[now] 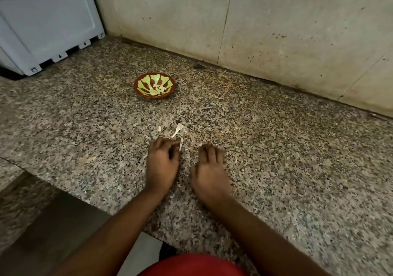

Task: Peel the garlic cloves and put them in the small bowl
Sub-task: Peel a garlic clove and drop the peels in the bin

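A: What lies before us?

B: A speckled granite counter (276, 148), the small bowl (154, 85), glossy green and brown, at the far centre, peeled cloves (156, 90) inside.

A: And our hands?

B: Our left hand (162, 165) curls, seemingly pinching a papery skin (181, 145); our right hand (209, 169) rests near, fingers loosely bent, apparently empty. Peeling seems nearly finished; next we look for unpeeled cloves among the scraps (178, 130).

Small bowl (154, 86) on counter (276, 148), behind peel scraps (178, 130); cloves (157, 90) in bowl; appliance (42, 24) far left.
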